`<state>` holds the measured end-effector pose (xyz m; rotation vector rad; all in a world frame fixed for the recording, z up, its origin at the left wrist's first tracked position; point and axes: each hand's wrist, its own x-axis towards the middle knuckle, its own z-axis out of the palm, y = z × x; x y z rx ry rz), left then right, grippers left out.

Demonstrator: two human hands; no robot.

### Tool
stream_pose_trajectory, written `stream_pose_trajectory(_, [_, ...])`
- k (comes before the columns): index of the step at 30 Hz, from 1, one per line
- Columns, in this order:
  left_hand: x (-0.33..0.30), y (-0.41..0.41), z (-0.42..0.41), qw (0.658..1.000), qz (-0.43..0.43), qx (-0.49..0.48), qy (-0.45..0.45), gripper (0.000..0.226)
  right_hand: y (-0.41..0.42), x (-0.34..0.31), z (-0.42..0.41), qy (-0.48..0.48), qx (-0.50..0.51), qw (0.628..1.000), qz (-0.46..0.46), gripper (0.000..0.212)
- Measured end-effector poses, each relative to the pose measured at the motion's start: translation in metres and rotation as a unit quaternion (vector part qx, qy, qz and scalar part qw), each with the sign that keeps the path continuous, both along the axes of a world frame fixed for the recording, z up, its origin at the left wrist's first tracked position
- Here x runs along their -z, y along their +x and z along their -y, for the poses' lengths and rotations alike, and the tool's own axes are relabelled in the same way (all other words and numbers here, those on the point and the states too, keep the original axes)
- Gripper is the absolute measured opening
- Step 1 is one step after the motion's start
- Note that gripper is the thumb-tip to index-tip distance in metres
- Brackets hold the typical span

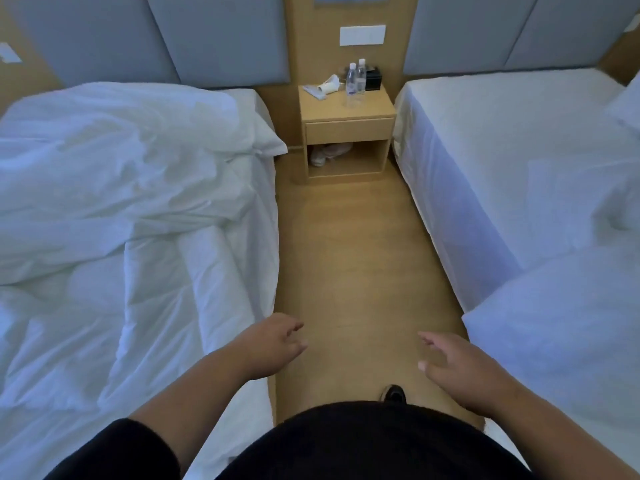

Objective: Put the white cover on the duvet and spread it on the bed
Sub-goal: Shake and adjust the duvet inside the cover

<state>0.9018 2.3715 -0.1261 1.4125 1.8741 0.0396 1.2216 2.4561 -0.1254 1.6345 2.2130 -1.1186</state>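
A crumpled white duvet cover (114, 174) lies heaped across the left bed (256, 98), with more rumpled white bedding (114, 306) below it. I cannot tell the duvet from the cover. My left hand (277, 344) hovers over the bed's near edge with its fingers relaxed, holding nothing. Over the aisle floor my right hand (464, 365) is spread with loose fingers and touches nothing. Folded white bedding (554, 323) lies on the right bed (502, 150).
A wooden nightstand (349, 133) stands between the beds with two water bottles (356, 81), a black box (373, 79) and a white item on top. A narrow wooden floor aisle (346, 254) runs to it. A pillow corner (623, 105) shows at far right.
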Motion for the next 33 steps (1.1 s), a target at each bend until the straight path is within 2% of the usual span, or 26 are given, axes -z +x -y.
stream_pose_trajectory(8, [-0.018, -0.005, -0.075, 0.978, 0.023, -0.206, 0.002, 0.05, -0.069, -0.024, -0.2, -0.013, -0.133, 0.991, -0.004, 0.055])
stream_pose_trajectory(13, [-0.02, -0.037, -0.081, 0.946, 0.03, -0.323, -0.002, 0.047, -0.158, -0.02, -0.254, -0.027, -0.253, 0.967, -0.002, 0.055])
stream_pose_trajectory(19, [0.005, -0.114, -0.109, 0.912, 0.047, -0.408, 0.0, 0.045, -0.278, -0.009, -0.3, -0.039, -0.348, 0.937, 0.005, 0.054])
stream_pose_trajectory(22, [0.016, -0.172, -0.142, 0.906, 0.07, -0.418, -0.004, 0.045, -0.338, -0.005, -0.331, -0.039, -0.35, 0.936, 0.018, 0.054])
stream_pose_trajectory(28, [0.004, -0.29, -0.217, 0.929, 0.049, -0.367, -0.006, 0.045, -0.438, -0.022, -0.388, -0.037, -0.336, 0.941, 0.017, 0.054])
stream_pose_trajectory(33, [0.011, -0.355, -0.276, 0.937, 0.048, -0.345, -0.002, 0.046, -0.494, -0.02, -0.436, -0.044, -0.337, 0.94, 0.016, 0.053])
